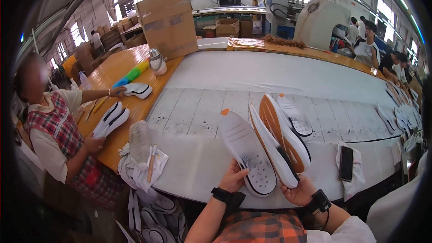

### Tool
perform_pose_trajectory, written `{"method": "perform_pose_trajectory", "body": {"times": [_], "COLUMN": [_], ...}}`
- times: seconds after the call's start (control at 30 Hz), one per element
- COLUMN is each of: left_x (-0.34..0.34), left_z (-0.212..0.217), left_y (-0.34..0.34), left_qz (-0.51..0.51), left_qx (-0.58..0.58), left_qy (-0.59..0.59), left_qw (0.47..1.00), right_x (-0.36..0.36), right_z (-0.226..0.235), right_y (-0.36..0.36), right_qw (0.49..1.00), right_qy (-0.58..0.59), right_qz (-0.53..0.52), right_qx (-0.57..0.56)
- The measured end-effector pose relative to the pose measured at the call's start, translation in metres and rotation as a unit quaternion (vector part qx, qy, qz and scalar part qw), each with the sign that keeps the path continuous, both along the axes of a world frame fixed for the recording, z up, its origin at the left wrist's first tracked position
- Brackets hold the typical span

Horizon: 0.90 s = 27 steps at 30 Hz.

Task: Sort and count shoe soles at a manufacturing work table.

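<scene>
Left hand: we are seeing the left hand (pixel 233 177) closing around the heel end of one white shoe sole (pixel 246 156), fingers wrapped, tread side facing up.
Right hand: we are seeing the right hand (pixel 298 192) gripping the heel ends of two soles fanned apart, a white-edged sole (pixel 272 153) and an orange-faced sole (pixel 284 132).
Long axis: all three soles are running away from the hands, toes pointing up and slightly left toward the white belt (pixel 288 74).
Spacing: the left sole is sitting just beside the right pair, not touching as far as we are able to tell.
Loose sole: one more sole (pixel 294 117) is lying on the belt beyond the right hand, nearer to it than to the left.
Surroundings: a dark phone (pixel 346 163) is resting on a cloth right of the right hand.
</scene>
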<state>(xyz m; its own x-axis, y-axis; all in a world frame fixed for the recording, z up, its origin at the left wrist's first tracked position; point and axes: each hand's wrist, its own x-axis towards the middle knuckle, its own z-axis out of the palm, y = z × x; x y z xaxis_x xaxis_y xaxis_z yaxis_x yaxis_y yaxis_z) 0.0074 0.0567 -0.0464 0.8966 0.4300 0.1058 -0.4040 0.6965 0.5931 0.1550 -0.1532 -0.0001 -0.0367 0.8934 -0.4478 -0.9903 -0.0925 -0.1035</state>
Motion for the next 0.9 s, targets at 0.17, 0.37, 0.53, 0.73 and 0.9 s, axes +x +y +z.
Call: {"method": "perform_pose_trajectory", "body": {"times": [0.17, 0.37, 0.53, 0.73, 0.9], "left_x": [-0.001, 0.002, -0.005, 0.002, 0.004], "left_z": [0.000, -0.015, -0.026, -0.037, -0.061], "left_y": [0.002, 0.005, 0.008, 0.009, 0.016], "left_qz": [0.007, 0.013, -0.053, -0.052, -0.037], "left_qx": [-0.017, -0.036, -0.168, -0.133, -0.226], "left_qy": [0.018, 0.023, 0.012, -0.027, 0.004], "left_qw": [1.000, 0.999, 0.984, 0.989, 0.973], "right_x": [-0.014, -0.044, -0.056, -0.058, -0.108], "right_z": [-0.001, 0.040, 0.077, 0.139, 0.159], "right_y": [-0.001, -0.008, 0.032, 0.168, 0.221], "right_qw": [0.994, 0.950, 0.910, 0.805, 0.842], "right_qy": [-0.103, -0.285, -0.392, -0.515, -0.328], "right_qz": [0.025, 0.129, 0.135, 0.212, 0.203], "right_qx": [-0.036, 0.002, -0.015, 0.202, 0.378]}}
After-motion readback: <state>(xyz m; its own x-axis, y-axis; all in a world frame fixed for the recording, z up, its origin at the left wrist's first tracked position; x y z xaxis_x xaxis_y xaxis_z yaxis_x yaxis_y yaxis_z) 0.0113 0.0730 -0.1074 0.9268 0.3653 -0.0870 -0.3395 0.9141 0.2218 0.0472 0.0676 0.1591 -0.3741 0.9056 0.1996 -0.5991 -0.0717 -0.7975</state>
